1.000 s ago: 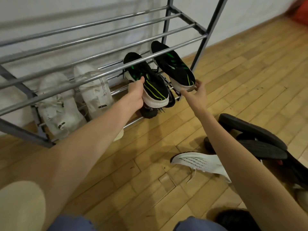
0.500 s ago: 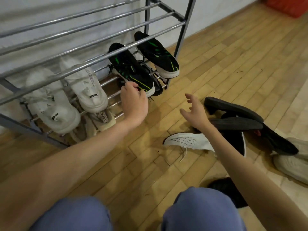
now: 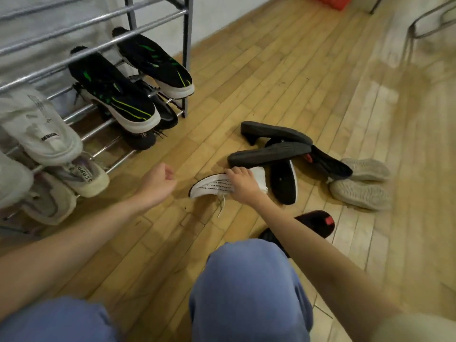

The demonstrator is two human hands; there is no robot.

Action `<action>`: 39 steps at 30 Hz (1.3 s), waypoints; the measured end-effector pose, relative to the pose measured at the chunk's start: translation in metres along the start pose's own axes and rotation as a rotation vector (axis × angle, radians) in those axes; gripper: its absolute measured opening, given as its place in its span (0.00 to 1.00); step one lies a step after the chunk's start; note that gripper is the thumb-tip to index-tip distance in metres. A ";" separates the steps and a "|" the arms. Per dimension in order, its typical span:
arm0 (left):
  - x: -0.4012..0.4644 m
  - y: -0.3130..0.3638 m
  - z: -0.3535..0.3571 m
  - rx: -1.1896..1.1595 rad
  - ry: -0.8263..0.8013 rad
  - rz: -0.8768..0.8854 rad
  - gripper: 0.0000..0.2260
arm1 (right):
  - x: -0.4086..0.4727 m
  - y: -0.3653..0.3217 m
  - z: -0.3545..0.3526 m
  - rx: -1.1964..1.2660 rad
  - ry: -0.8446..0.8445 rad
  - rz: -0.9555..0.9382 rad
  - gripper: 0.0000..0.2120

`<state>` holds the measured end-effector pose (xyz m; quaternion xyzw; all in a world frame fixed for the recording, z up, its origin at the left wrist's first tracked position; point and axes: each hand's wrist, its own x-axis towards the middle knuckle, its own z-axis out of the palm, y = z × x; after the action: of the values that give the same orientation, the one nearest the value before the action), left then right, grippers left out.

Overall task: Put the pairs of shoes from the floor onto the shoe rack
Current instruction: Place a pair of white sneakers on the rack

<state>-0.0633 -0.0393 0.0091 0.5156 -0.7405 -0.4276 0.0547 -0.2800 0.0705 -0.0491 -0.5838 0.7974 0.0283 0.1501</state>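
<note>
While the white sneaker (image 3: 209, 185) lies on its side on the floor (image 3: 283, 82) beneath a black flat (image 3: 269, 154), the right hand (image 3: 243, 183) curls over it; a firm grip should slide it free first. Left hand (image 3: 158, 183) hangs loosely curled, empty, near the shoe rack (image 3: 183, 58).

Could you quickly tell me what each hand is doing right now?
Left hand: loosely curled above the floor, holding nothing.
Right hand: fingers curled over the white sneaker on the floor, gripping it.
</note>
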 end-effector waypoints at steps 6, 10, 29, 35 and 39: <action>0.001 0.005 0.005 -0.079 -0.033 -0.064 0.13 | -0.002 0.003 -0.009 0.038 0.164 0.059 0.14; -0.003 0.023 0.003 -0.209 -0.205 -0.055 0.32 | -0.019 0.011 -0.033 0.513 0.313 0.222 0.13; -0.017 0.015 0.040 -0.254 -0.323 -0.134 0.11 | -0.058 0.012 0.003 1.554 0.201 0.615 0.18; -0.013 0.016 0.032 -0.274 -0.169 -0.129 0.15 | -0.026 0.062 0.012 1.750 0.380 0.971 0.36; -0.010 0.007 0.020 -0.320 -0.134 -0.150 0.06 | -0.006 0.074 0.000 2.018 0.438 0.945 0.27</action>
<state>-0.0737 -0.0189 0.0053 0.5245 -0.6245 -0.5761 0.0546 -0.3480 0.0998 -0.0568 0.1707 0.6056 -0.6759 0.3838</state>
